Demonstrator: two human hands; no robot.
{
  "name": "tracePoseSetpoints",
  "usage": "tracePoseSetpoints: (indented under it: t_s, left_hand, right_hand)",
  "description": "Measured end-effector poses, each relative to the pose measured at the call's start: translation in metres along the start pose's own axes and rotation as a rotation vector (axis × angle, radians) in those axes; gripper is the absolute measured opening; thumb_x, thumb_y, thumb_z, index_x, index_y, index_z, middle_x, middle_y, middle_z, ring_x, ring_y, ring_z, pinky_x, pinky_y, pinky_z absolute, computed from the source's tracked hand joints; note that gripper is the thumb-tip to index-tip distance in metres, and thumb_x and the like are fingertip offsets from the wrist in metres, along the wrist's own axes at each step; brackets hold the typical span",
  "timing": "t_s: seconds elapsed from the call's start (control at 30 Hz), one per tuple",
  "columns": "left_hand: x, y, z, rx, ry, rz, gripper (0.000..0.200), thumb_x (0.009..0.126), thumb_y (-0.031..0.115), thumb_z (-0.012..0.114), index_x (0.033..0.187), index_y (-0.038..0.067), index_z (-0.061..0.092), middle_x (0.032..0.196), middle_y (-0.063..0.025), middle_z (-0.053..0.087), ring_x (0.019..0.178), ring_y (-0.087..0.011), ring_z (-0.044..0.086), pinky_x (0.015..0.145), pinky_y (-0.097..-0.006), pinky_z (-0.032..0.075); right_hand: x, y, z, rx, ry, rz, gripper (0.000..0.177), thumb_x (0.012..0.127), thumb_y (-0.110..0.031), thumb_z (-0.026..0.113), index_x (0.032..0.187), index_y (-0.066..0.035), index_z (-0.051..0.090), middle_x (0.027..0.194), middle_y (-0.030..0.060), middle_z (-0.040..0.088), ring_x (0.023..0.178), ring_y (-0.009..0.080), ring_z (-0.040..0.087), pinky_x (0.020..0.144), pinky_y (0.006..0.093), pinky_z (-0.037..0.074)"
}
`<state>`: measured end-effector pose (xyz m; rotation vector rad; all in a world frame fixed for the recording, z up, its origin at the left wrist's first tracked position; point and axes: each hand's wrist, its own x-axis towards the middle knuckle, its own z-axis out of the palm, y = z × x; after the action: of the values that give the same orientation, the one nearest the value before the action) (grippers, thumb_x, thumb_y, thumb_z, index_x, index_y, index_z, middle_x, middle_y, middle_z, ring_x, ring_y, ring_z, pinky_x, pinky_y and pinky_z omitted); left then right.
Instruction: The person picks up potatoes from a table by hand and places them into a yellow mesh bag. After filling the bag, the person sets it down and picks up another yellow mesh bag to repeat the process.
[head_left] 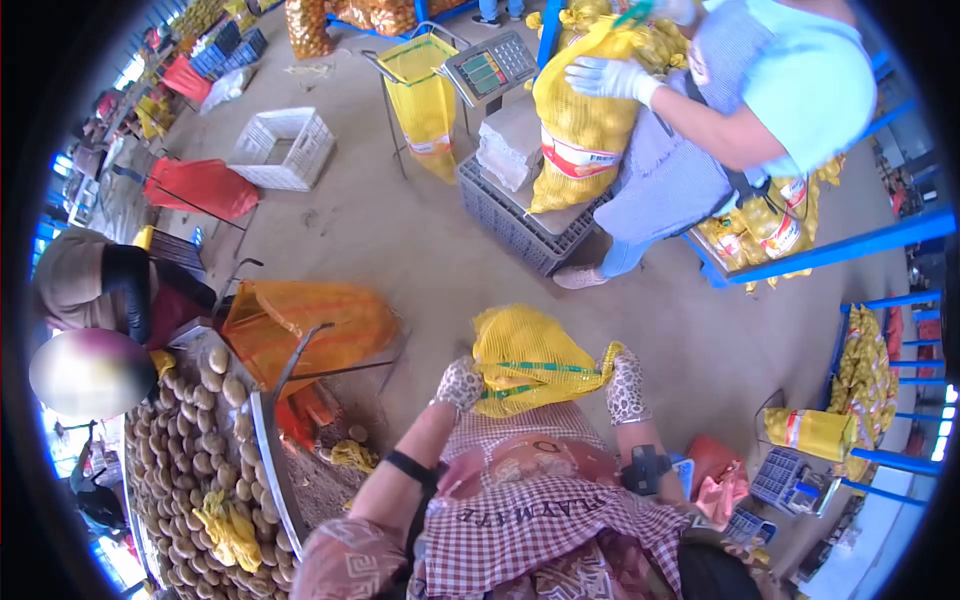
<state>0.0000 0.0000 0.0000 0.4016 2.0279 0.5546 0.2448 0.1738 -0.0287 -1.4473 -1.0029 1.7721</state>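
A yellow mesh bag with green bands hangs in front of my checked apron. It bulges, but I cannot make out what is inside. My left hand, in a spotted glove, is closed on the bag's left edge. On the other side my right hand, in a matching glove, grips the bunched yellow corner. The netting is stretched between the two hands.
At left, a sorting table bears many potatoes, beside an orange mesh sack on a stand. Ahead, a co-worker steadies a full yellow sack on a scale. A white crate lies on the floor.
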Motion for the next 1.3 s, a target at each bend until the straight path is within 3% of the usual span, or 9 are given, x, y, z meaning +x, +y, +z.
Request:
tracePoseSetpoints:
  t_s: [0.07,0.17,0.5,0.6,0.67,0.73,0.9,1.23,1.3]
  left_hand:
    - [0.013,0.006,0.020,0.147,-0.052,0.262,0.040,0.078,0.009,0.056,0.118,0.004,0.059,0.107,-0.0204,0.064,0.102,-0.0325,0.062,0.088,-0.0401,0.048]
    - [0.060,0.033,-0.049,0.082,-0.081,0.135,0.027,0.082,0.017,0.052,0.099,0.000,0.063,0.102,-0.0246,0.063,0.100,-0.0369,0.060,0.088,-0.0427,0.046]
    - [0.267,0.090,-0.025,0.597,-0.190,0.286,0.036,0.083,0.023,0.057,0.109,-0.002,0.061,0.102,-0.0234,0.064,0.097,-0.0352,0.062,0.085,-0.0406,0.048]
    - [0.321,0.072,0.008,0.590,-0.077,0.259,0.038,0.082,0.023,0.056,0.111,-0.002,0.060,0.107,-0.0235,0.063,0.102,-0.0348,0.061,0.088,-0.0410,0.047]
    - [0.307,0.071,0.015,0.687,-0.097,0.299,0.039,0.082,0.023,0.056,0.113,-0.001,0.059,0.110,-0.0235,0.062,0.104,-0.0346,0.060,0.090,-0.0409,0.047]
    - [0.277,0.136,-0.020,0.299,-0.085,-0.017,0.042,0.082,0.021,0.055,0.119,0.001,0.056,0.117,-0.0227,0.059,0.109,-0.0343,0.058,0.093,-0.0405,0.046]
    - [0.265,0.136,-0.015,0.152,0.006,0.091,0.045,0.079,0.018,0.057,0.121,0.002,0.056,0.114,-0.0222,0.061,0.107,-0.0352,0.058,0.092,-0.0389,0.046]
    - [0.234,0.145,-0.033,0.063,0.057,0.174,0.069,0.078,0.038,0.069,0.134,0.006,0.044,0.124,-0.0192,0.057,0.115,-0.0342,0.054,0.097,-0.0372,0.043]
    - [0.226,0.143,-0.031,-0.121,-0.045,0.290,0.070,0.076,0.041,0.071,0.130,0.003,0.048,0.120,-0.0190,0.059,0.112,-0.0330,0.056,0.095,-0.0372,0.044]
  right_hand:
    - [0.005,-0.002,-0.029,0.175,0.069,0.038,0.013,0.089,-0.014,0.045,0.090,-0.004,0.052,0.076,0.0098,0.055,0.066,0.0231,0.055,0.066,0.0362,0.048]
    - [0.010,-0.006,0.045,0.152,0.069,0.062,0.012,0.089,-0.014,0.044,0.090,-0.004,0.051,0.077,0.0099,0.055,0.066,0.0231,0.055,0.066,0.0362,0.048]
    - [0.158,0.030,0.063,0.004,0.179,0.074,0.021,0.092,-0.016,0.045,0.101,0.001,0.055,0.080,0.0089,0.057,0.073,0.0205,0.056,0.070,0.0338,0.048]
    - [0.214,0.094,0.018,-0.811,0.035,0.040,0.038,0.092,-0.012,0.046,0.125,0.007,0.047,0.117,0.0162,0.056,0.107,0.0225,0.053,0.094,0.0318,0.042]
    - [0.198,0.042,0.037,-0.613,0.062,0.085,0.036,0.093,-0.016,0.046,0.121,0.006,0.049,0.112,0.0141,0.057,0.102,0.0217,0.053,0.090,0.0314,0.042]
    - [0.211,0.015,0.061,-0.389,0.084,0.071,0.035,0.093,-0.020,0.046,0.117,0.005,0.051,0.107,0.0120,0.057,0.097,0.0210,0.054,0.087,0.0311,0.043]
    - [0.219,0.013,0.069,-0.134,0.157,0.151,0.033,0.095,-0.019,0.047,0.117,0.004,0.052,0.104,0.0097,0.059,0.096,0.0205,0.055,0.088,0.0330,0.043]
    - [0.222,0.009,0.040,-0.336,-0.005,0.128,0.035,0.093,-0.020,0.051,0.120,0.002,0.051,0.103,0.0086,0.059,0.092,0.0203,0.054,0.087,0.0329,0.044]
    - [0.190,-0.024,0.043,-0.781,-0.105,-0.212,0.043,0.090,-0.022,0.058,0.125,0.002,0.047,0.109,0.0117,0.056,0.098,0.0224,0.052,0.090,0.0351,0.042]
